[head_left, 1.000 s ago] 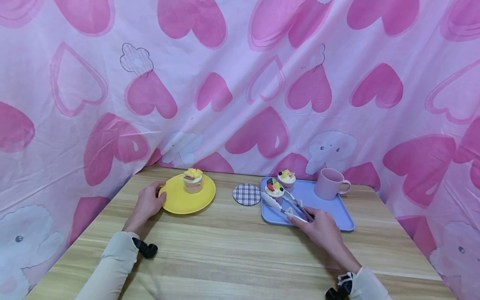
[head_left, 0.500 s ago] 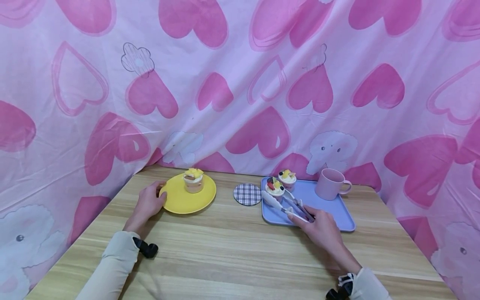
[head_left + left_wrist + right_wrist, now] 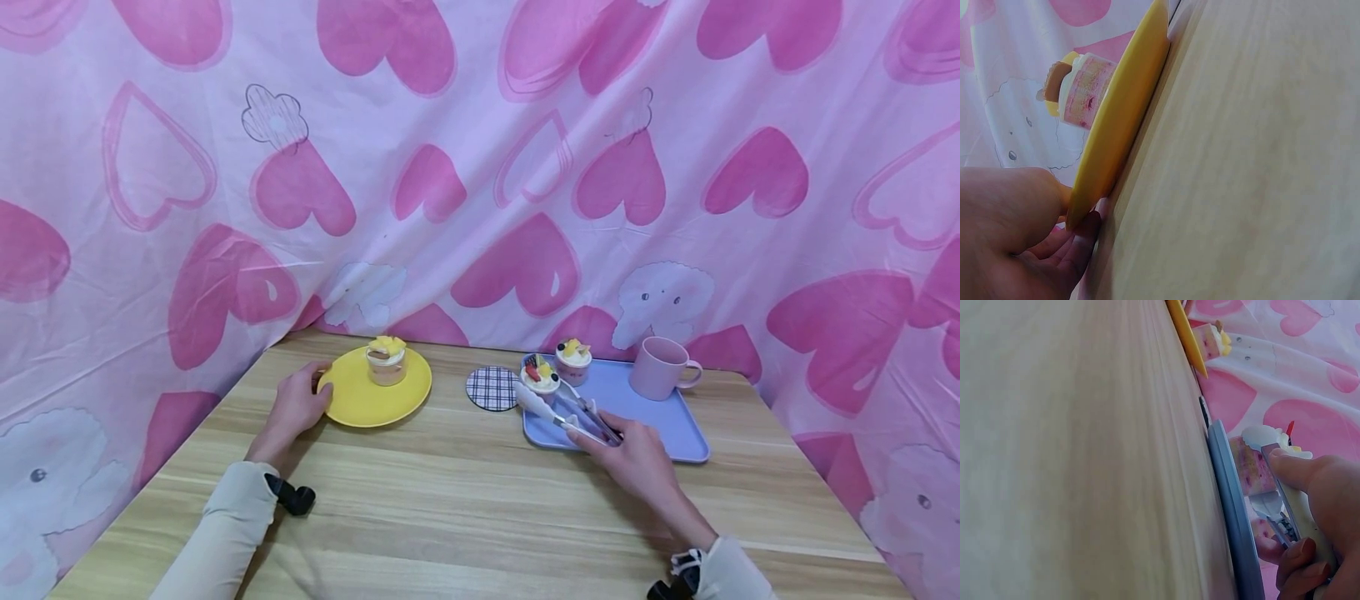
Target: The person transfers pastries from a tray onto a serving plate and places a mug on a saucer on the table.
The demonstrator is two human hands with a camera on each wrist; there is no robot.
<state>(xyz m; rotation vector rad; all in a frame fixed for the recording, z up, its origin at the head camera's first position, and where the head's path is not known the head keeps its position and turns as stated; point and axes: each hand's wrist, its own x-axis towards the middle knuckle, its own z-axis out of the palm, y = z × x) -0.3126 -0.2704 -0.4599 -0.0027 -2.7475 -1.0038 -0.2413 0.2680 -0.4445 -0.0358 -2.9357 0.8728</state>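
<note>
My left hand (image 3: 298,400) pinches the left rim of a round yellow plate (image 3: 356,406), thumb above and fingers underneath in the left wrist view. Near the plate's back stands a dessert cup (image 3: 387,368) topped with yellow fruit. My right hand (image 3: 639,457) grips a pair of food tongs (image 3: 557,418) with pale tips. Between those tips is a second dessert cup (image 3: 539,379) with cream, strawberry and blueberry, over the left edge of a blue tray (image 3: 645,425). In the right wrist view, this layered cake cup (image 3: 1252,465) looks upright, close over the tray.
Behind the gripped cup, another fruit-topped dessert cup (image 3: 574,365) stands on the tray. A pink mug (image 3: 658,368) sits at the tray's back right. Between plate and tray lies a round checked coaster (image 3: 492,389). A pink heart-patterned curtain (image 3: 517,208) hangs behind the wooden table (image 3: 420,508).
The right hand has shifted slightly left with the tongs, carrying the strawberry-topped dessert cup toward the coaster. The left hand and plate look unmoved.
</note>
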